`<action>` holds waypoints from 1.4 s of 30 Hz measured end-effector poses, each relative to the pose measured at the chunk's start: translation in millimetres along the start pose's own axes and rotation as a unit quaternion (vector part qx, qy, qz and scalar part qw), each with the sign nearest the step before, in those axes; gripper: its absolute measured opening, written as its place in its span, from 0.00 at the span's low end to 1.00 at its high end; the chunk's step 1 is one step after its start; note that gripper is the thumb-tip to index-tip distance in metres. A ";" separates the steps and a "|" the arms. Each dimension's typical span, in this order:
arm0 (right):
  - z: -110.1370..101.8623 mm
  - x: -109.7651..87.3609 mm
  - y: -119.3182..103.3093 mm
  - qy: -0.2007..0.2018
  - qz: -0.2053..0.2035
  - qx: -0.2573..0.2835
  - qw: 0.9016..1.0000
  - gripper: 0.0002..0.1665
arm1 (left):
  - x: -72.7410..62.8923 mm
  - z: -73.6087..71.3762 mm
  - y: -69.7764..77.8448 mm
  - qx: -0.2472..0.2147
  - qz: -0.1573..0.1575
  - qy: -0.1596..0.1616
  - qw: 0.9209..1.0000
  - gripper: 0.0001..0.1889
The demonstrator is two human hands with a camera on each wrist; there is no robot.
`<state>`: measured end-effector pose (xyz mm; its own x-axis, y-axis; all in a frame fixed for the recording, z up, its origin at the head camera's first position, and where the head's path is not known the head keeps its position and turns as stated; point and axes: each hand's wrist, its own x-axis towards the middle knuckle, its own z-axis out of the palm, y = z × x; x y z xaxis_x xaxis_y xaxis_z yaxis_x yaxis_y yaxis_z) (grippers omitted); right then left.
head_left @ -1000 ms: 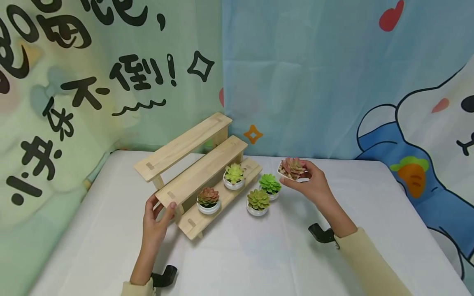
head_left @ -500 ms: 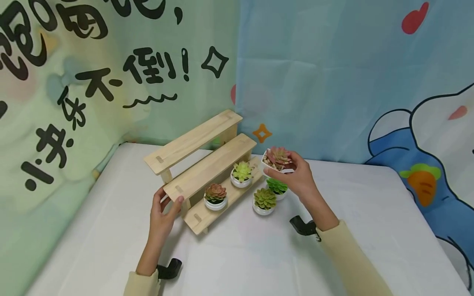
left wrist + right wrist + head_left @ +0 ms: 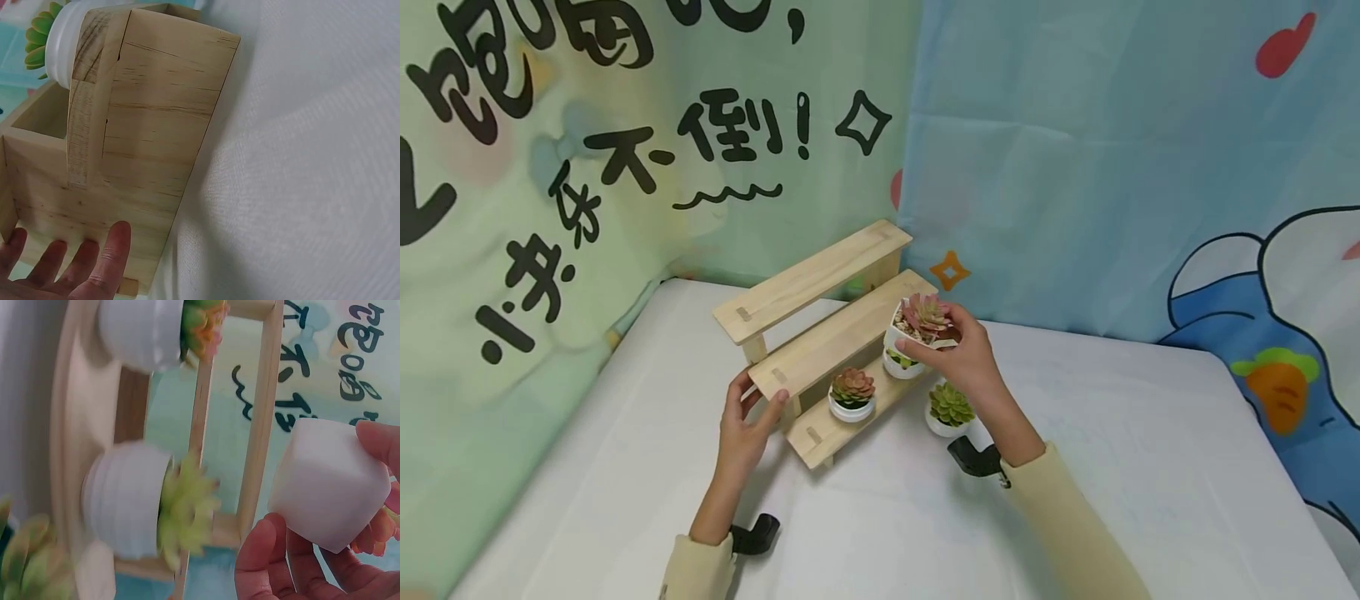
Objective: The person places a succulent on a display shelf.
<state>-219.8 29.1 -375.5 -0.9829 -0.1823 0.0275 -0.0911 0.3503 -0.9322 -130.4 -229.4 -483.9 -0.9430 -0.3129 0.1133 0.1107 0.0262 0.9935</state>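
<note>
A three-tier wooden shelf [image 3: 838,337] stands aslant on the table. My left hand [image 3: 745,433] holds its near left end at the middle tier; in the left wrist view the fingers [image 3: 112,253] lie against the side panel. My right hand [image 3: 970,362] grips a pinkish succulent [image 3: 927,315] in an angular white pot [image 3: 328,481], tilted in the air over the shelf's right part. On the lowest tier sit a reddish-brown succulent [image 3: 852,387] in a round white pot and a yellow-green one [image 3: 184,509], partly covered by the held pot in the head view.
A green potted succulent [image 3: 951,407] stands on the white tablecloth [image 3: 880,533] in front of the shelf, near the right wrist's black camera mount [image 3: 973,457]. Printed curtains [image 3: 1075,167] hang close behind the shelf. The shelf's upper two tiers carry no pots.
My right hand has carried the pinkish succulent leftward, from beside the shelf to over it, now hiding the bright green pot. The left hand keeps its place on the shelf; the head view has shifted.
</note>
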 end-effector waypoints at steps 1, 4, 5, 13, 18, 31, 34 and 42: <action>4.0 0.9 -1.7 -0.001 -0.003 0.000 1.000 0.37 | 0.7 -0.1 0.1 -0.001 0.001 0.000 1.000 0.32; 16.1 3.8 -6.8 -0.005 -0.011 0.007 1.000 0.37 | 3.2 -0.2 -0.6 -0.001 0.003 -0.001 1.000 0.32; 20.0 4.9 -8.1 -0.005 -0.013 0.005 1.000 0.37 | 3.9 -0.2 -0.9 -0.001 0.002 -0.001 1.000 0.32; 48.8 15.6 -5.9 -0.010 -0.045 -0.009 0.999 0.35 | 4.3 0.8 -6.6 0.000 -0.001 -0.005 1.000 0.32; 64.5 21.7 -7.5 -0.022 -0.061 -0.013 0.998 0.36 | 4.4 -1.4 -6.3 0.007 0.001 -0.003 1.000 0.32; 89.1 30.4 -14.1 -0.076 -0.076 -0.033 0.994 0.34 | 8.0 -2.2 -8.0 0.008 0.028 0.009 1.000 0.32; 90.2 31.3 -15.2 -0.078 -0.066 -0.042 0.994 0.34 | 8.7 -1.6 -7.5 0.007 0.027 0.007 1.000 0.31; 92.6 34.3 -15.0 -0.087 -0.059 -0.063 0.992 0.35 | 7.9 -2.0 -7.2 0.012 0.029 0.008 0.999 0.32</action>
<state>-237.3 -67.5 -394.0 -0.9225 -0.3811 0.0617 -0.2348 0.4270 -0.8732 -138.0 -234.0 -490.2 -0.9299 -0.3262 0.1700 0.1567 0.0668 0.9854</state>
